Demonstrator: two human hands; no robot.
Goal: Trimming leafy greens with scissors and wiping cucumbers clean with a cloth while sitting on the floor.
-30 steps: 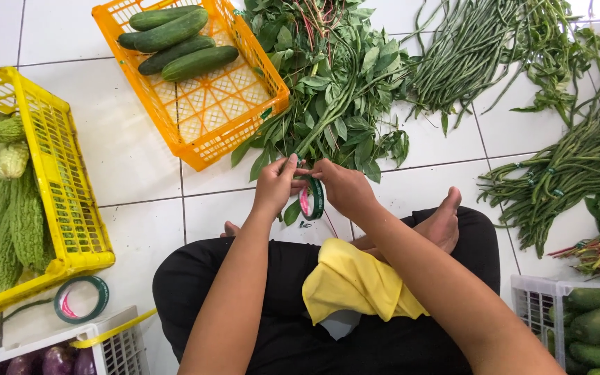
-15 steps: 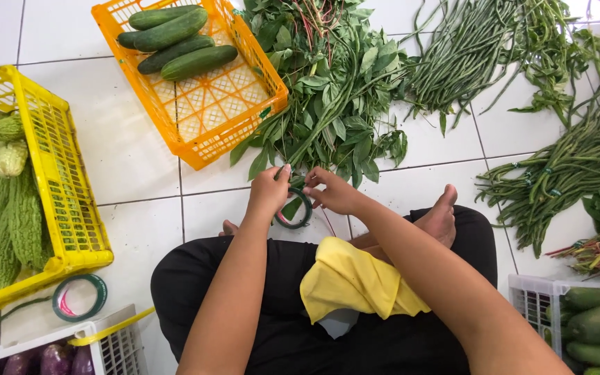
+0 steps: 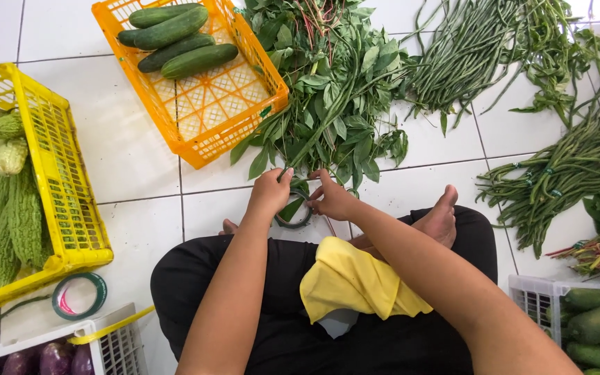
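Wrapping now, the left hand (image 3: 270,192) pinches the stems of the leafy green vegetable bunch (image 3: 328,111) on the white tiled floor (image 3: 133,153), while the right hand (image 3: 332,199) has lowered the green tape roll (image 3: 294,212), previously raised, beneath the stems, its fingers curled around it.

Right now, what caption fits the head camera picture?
Both hands, left hand and right hand, hold a tape roll at leafy greens.

tape roll (image 3: 293,212) half hidden by hands (image 3: 300,194)
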